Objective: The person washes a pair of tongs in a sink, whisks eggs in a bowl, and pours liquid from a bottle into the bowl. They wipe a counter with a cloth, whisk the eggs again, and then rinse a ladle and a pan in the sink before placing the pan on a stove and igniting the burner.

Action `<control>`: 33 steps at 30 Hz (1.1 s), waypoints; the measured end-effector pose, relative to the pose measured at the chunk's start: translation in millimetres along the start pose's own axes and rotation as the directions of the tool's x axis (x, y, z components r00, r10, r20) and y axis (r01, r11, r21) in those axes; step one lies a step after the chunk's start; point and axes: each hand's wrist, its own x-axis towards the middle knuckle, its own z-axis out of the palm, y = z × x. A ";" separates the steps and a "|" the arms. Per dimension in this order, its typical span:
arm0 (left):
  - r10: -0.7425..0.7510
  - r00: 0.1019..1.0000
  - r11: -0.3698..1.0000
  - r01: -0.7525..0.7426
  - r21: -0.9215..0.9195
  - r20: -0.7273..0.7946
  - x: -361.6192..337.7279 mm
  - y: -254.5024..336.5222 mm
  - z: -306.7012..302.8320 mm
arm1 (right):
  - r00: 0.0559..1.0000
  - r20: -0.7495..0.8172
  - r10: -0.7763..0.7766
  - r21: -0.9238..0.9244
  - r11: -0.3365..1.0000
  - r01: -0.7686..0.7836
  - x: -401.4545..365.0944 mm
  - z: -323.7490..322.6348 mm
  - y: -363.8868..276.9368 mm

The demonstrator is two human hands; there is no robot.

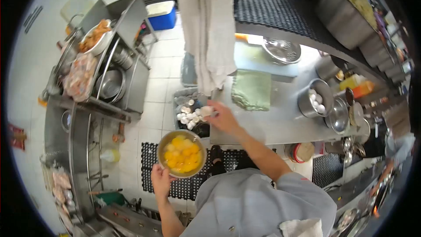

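Note:
My left hand (161,179) grips the rim of a metal bowl (160,151), its thumb over the edge. Several raw eggs (182,154) lie in the bowl, with yellow yolks in clear white. My right hand (224,119) is over a bin (177,94) beside the table corner, with its fingers closed on a pale eggshell (205,111). Many broken eggshells (188,116) lie in the bin just under and left of these fingers. On the table to the right, a deep metal pot (309,105) contains several whole white eggs (316,101).
A green cloth (251,90) and a cutting board (245,61) with a metal colander (283,50) are on the steel table (280,125). A white cloth (206,26) hangs above the bin. At left stands a steel sink unit (127,79). A black mat (151,162) covers the floor.

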 end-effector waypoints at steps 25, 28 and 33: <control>0.057 0.998 0.998 -0.057 0.007 -0.020 57.2 39.4 -4.4 | 0.564 -0.521 0.641 0.485 0.766 -0.423 -125.0 -121.1 82.3; 0.061 0.998 0.998 -0.061 -0.009 -0.027 53.0 38.9 3.2 | 0.441 -0.561 0.700 0.776 0.630 -0.013 -198.6 -240.5 145.8; 0.055 0.998 0.997 -0.055 0.049 0.002 43.0 36.3 10.8 | 0.539 -0.839 0.078 -0.499 0.284 -0.818 -234.8 -326.1 143.8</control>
